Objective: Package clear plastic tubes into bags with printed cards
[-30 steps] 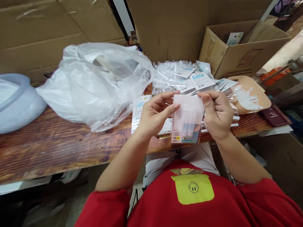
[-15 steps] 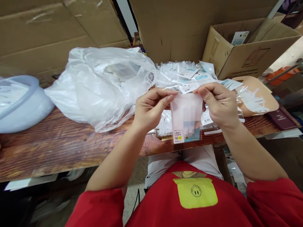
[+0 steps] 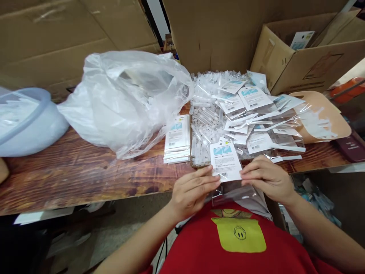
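Note:
A white printed card in a clear plastic sleeve (image 3: 226, 161) lies between my two hands at the table's front edge. My left hand (image 3: 196, 188) pinches its lower left corner, and my right hand (image 3: 266, 177) grips its lower right side. The sleeve's clear part hangs below the card toward my lap. Just behind is a shallow box full of small clear plastic tubes (image 3: 207, 116). Bagged cards with white handled pieces (image 3: 258, 140) are heaped over the box's right side. Left of the box stands a stack of similar cards (image 3: 177, 133).
A large translucent plastic bag (image 3: 122, 102) sits on the wooden table (image 3: 114, 179), left of the card stack. A pale blue basin (image 3: 34, 125) is at far left. On the right are a peach tray (image 3: 339, 125) with white pieces and an open cardboard box (image 3: 308, 70).
Both hands have come down and nearer to my body with the sleeved card, which now shows its printed side. The card stack and box of tubes are less covered.

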Motion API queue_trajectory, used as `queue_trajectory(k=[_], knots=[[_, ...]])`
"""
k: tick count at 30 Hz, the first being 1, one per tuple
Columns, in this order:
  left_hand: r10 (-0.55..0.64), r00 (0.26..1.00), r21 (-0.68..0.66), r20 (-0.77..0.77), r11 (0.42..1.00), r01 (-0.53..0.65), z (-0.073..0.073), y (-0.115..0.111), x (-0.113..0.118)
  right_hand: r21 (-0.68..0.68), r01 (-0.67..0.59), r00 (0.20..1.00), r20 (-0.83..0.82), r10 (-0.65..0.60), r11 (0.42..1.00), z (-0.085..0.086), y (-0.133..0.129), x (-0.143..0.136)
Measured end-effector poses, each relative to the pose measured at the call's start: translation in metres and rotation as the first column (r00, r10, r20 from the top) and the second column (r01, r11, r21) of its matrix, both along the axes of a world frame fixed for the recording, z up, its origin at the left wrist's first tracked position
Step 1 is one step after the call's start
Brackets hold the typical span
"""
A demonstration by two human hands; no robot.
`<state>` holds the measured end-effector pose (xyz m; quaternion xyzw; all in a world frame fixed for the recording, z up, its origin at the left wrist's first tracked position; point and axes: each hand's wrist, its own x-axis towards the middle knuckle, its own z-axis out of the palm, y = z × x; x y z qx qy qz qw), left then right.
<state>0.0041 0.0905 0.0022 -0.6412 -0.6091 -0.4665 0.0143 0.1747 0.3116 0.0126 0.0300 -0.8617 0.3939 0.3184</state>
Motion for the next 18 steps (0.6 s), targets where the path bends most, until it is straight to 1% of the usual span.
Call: queue_trajectory(k=[1, 3, 4, 5, 6, 7, 9, 11, 12, 13, 15, 18], knots=[[0.033, 0.998, -0.008, 0.053, 0.999, -0.032, -0.010, -0.004, 0.009, -0.030, 0.065, 0.997, 0.032, -0.064, 0.997, -0.008, -0.006, 0.006], [0.155, 0.971, -0.071, 0.183, 0.987, -0.144, -0.024, -0.010, 0.024, -0.115, 0.175, 0.979, 0.124, -0.161, 0.978, -0.020, -0.017, 0.016], [0.219, 0.938, -0.127, 0.268, 0.973, -0.191, -0.028, -0.012, 0.030, -0.171, 0.205, 0.969, 0.172, -0.176, 0.964, -0.024, -0.021, 0.019], [0.274, 0.890, -0.197, 0.364, 0.957, -0.214, -0.031, -0.013, 0.036, -0.229, 0.214, 0.963, 0.212, -0.166, 0.950, -0.029, -0.024, 0.022], [0.314, 0.828, -0.267, 0.465, 0.941, -0.208, -0.033, -0.014, 0.040, -0.281, 0.205, 0.960, 0.242, -0.137, 0.938, -0.032, -0.027, 0.025], [0.342, 0.751, -0.330, 0.565, 0.928, -0.175, -0.033, -0.014, 0.044, -0.321, 0.191, 0.959, 0.265, -0.106, 0.928, -0.035, -0.029, 0.026], [0.378, 0.579, -0.410, 0.723, 0.909, -0.081, -0.032, -0.015, 0.048, -0.371, 0.165, 0.955, 0.291, -0.054, 0.914, -0.040, -0.031, 0.028], [0.406, 0.415, -0.447, 0.815, 0.895, 0.002, -0.030, -0.015, 0.051, -0.391, 0.156, 0.954, 0.298, -0.036, 0.907, -0.043, -0.033, 0.028], [0.415, 0.349, -0.453, 0.840, 0.891, 0.033, -0.030, -0.015, 0.051, -0.393, 0.160, 0.956, 0.292, -0.042, 0.905, -0.044, -0.034, 0.028], [0.421, 0.293, -0.454, 0.858, 0.889, 0.053, -0.029, -0.014, 0.052, -0.391, 0.166, 0.959, 0.279, -0.056, 0.905, -0.045, -0.035, 0.028], [0.420, 0.209, -0.441, 0.883, 0.896, 0.061, -0.029, -0.014, 0.053, -0.380, 0.182, 0.965, 0.245, -0.091, 0.907, -0.046, -0.038, 0.028], [0.413, 0.124, -0.420, 0.902, 0.907, 0.031, -0.032, -0.013, 0.056, -0.363, 0.225, 0.958, 0.249, -0.138, 0.904, -0.046, -0.044, 0.029]])
